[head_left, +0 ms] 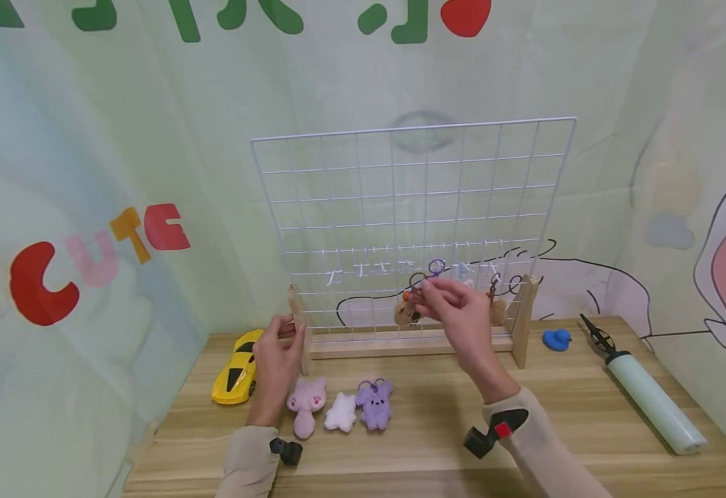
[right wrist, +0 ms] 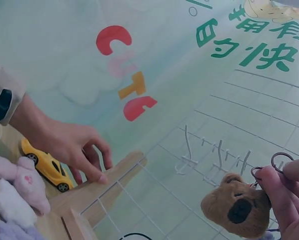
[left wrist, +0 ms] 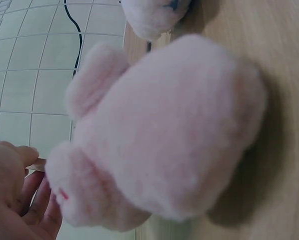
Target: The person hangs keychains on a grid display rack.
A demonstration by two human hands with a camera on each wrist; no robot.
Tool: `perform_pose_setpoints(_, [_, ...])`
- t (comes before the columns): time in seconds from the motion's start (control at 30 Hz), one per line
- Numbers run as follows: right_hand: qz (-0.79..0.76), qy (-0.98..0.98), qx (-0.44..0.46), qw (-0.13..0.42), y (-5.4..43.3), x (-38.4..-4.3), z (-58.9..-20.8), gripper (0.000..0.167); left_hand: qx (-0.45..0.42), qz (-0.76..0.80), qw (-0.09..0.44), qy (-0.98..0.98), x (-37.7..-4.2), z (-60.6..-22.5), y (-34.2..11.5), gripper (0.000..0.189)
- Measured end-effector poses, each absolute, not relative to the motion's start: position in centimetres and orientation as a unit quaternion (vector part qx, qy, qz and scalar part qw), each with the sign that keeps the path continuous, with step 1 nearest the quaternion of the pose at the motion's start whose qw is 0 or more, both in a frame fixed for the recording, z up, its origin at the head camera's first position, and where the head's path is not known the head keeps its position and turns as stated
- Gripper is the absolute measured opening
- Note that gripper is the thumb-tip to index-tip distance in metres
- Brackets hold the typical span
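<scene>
My left hand [head_left: 278, 358] pinches the left wooden upright [head_left: 296, 304] of a stand that carries a white wire grid [head_left: 413, 128]. In front of the grid's lower part, my right hand [head_left: 461, 315] pinches the metal ring of a brown plush bear keychain [right wrist: 238, 207]. The bear dangles below the fingertips, close to a row of white hooks [head_left: 334, 277]. Another brown plush [head_left: 498, 312] hangs at the grid's right end, partly behind the right hand. A pink plush keychain [head_left: 305, 404], a white one [head_left: 341, 413] and a purple one [head_left: 375, 404] lie on the table.
Left of the stand is a yellow toy car [head_left: 236, 370]. A blue rubber duck [head_left: 556, 339] and a pale green hand pump [head_left: 655, 401] lie to the right on the wooden table [head_left: 438, 449]. Printed fabric [head_left: 151, 138] surrounds the back and sides.
</scene>
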State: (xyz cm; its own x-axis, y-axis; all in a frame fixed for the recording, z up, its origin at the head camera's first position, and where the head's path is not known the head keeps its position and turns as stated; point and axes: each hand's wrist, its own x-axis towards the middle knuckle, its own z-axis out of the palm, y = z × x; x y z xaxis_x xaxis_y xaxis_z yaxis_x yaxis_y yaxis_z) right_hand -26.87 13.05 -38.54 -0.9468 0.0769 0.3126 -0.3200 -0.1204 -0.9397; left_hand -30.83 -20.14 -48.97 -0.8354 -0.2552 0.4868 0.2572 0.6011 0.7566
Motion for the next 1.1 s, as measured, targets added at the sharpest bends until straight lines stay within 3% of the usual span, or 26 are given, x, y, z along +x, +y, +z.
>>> perform_pose_setpoints(0.43, [0.781, -0.604, 0.097, 0.127, 11.7, -27.6, -37.9, 0.044, 0.004, -0.449, 0.283, -0.847, -30.8, -49.0, -20.1, 0.029])
perform_pose_setpoints(0.67, [0.795, -0.586, 0.09, 0.126, 11.2, -28.1, -38.3, 0.037, 0.008, -0.449, 0.28, -0.849, -30.8, -49.1, -20.1, 0.029])
perform_pose_setpoints(1.1, [0.789, -0.594, 0.08, 0.136, 11.0, -29.0, -38.4, 0.044, 0.004, -0.451, 0.276, -0.849, -30.7, -49.0, -20.2, 0.03])
